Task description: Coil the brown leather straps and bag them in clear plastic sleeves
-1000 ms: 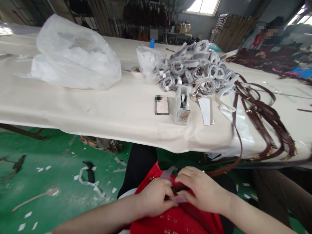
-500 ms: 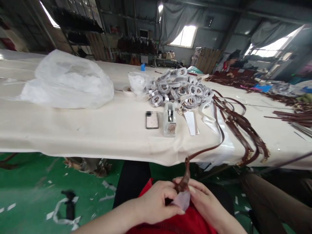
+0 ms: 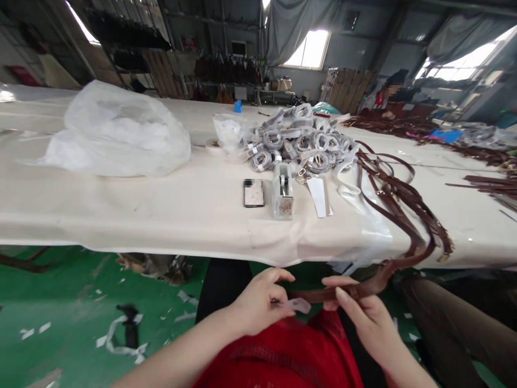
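Our right grip [image 3: 365, 312] pinches a long, flat brown leather strap [image 3: 312, 296] in front of the long cream-covered surface [image 3: 169, 213]; our left grip [image 3: 255, 304] pinches a short, translucent, pale plastic-looking strip [image 3: 300, 305]. We see the strap reach that grip.

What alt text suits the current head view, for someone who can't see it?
A person's right hand grips a brown strap reaching to their left hand, which pinches a translucent strip, above a red garment. On the pale table beyond lie a plastic bag, a tape dispenser, a heap of wrapped coils and loose brown straps.
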The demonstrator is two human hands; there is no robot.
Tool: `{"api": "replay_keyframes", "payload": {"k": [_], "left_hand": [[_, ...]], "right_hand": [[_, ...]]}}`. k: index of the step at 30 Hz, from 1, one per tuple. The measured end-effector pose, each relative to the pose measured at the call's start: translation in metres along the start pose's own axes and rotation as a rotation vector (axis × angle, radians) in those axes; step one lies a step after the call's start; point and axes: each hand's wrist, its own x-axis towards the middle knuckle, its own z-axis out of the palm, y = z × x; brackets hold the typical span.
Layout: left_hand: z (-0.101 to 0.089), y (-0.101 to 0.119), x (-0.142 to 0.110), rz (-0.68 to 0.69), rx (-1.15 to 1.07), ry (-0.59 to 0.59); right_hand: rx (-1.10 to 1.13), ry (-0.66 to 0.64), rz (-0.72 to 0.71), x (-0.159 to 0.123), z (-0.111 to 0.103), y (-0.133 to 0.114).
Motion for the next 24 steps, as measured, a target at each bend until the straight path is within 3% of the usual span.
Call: {"api": "replay_keyframes", "payload": {"k": [5, 11, 17, 24], "left_hand": [[-0.002, -0.022, 0.000, -0.049, 0.018, -0.013], [0.009, -0.046, 0.003, -0.177, 0.044, -0.089], [0.010, -0.049, 0.006, -0.136, -0.094, -0.138], [0.017, -0.055, 0.008, -0.099, -0.241, -0.190]], "right_hand": [[-0.178, 0.210, -0.171, -0.006, -0.043, -0.015], [-0.130, 0.349, -0.124, -0.014, -0.041, -0.036], [-0.073, 0.287, -0.097, -0.023, -0.027, -0.035], [-0.067, 0.214, -0.097, -0.030, -0.035, -0.025]]}}
